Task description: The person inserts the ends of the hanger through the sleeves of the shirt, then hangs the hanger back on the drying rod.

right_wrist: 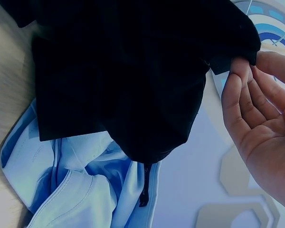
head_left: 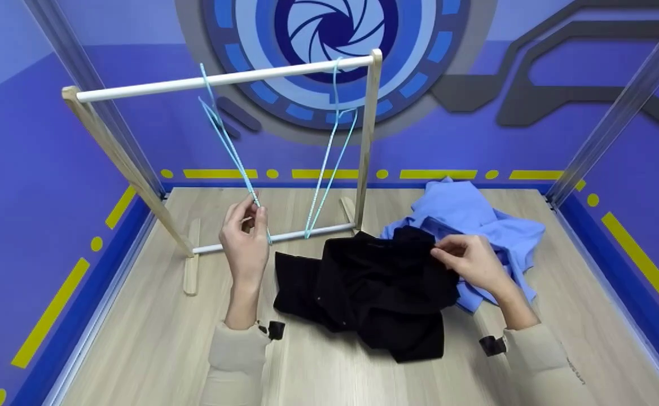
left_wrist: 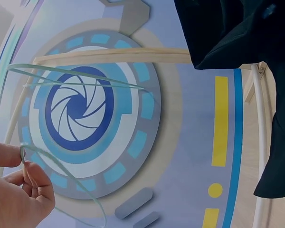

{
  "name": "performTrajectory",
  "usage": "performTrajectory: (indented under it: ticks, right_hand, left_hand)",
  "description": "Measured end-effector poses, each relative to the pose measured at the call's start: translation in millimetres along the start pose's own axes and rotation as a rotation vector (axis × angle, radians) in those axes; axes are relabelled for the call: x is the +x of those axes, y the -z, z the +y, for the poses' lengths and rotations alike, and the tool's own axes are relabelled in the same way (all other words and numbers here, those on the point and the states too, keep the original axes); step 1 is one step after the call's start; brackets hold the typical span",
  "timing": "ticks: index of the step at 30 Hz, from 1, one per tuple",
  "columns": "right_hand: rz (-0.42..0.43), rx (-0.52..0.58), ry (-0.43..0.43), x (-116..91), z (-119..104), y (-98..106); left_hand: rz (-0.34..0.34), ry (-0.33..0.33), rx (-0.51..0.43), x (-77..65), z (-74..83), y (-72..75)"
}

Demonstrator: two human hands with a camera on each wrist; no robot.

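Over the desk [head_left: 137, 349], the left hand [head_left: 246, 242] pinches a light-blue hanger [head_left: 246, 176] between thumb and fingers. The right hand's [head_left: 473, 262] fingers pinch the black shirt [head_left: 386, 287] by its edge; the cloth lies left of them, partly covering a blue garment [head_left: 476, 211].

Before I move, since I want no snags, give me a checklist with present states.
1. Left hand pinching the held hanger: ok.
2. Held hanger seated on the top rail: cannot tell.
3. Right hand holding the black garment: ok, by its edge.
4. Black garment on a hanger: not ok, on neither.
5. Second hanger on the top rail: ok.
6. Blue garment untouched by the black garment: cannot tell.
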State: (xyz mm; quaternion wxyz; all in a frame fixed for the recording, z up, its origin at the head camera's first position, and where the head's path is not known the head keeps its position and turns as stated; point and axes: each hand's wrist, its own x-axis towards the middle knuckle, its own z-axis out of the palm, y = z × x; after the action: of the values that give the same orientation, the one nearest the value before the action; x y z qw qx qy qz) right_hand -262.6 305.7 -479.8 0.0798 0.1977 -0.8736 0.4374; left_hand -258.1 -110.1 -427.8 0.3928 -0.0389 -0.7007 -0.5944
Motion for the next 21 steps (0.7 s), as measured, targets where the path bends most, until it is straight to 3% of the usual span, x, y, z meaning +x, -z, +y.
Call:
performTrajectory:
  ticks: [21]
  right_hand:
    - [-0.013, 0.005, -0.001, 1.5, 0.5, 0.5]
  left_hand:
    - [-0.015, 0.161, -0.177, 2.9, 2.7, 10.7]
